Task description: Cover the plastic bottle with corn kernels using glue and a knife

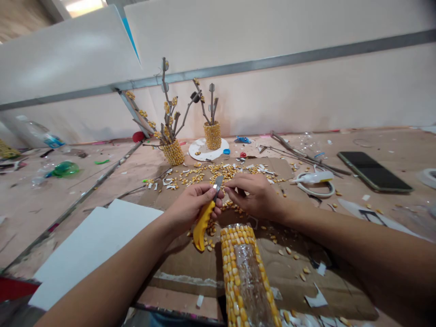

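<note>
My left hand is closed around a yellow utility knife, its blade out and pointing up and away from me. My right hand is just right of the blade, with thumb and fingers pinched together at its tip. Whatever sits in that pinch is too small to make out. Nearer to me, a cylinder covered in corn kernels leans on the cardboard, a bare glossy strip running down its side. Loose corn kernels and white paper scraps lie beyond my hands.
Two kernel-covered pots with twigs stand at the back, one on a white disc. To the right are a glue bottle, a roll of tape, and a phone. White sheets lie left.
</note>
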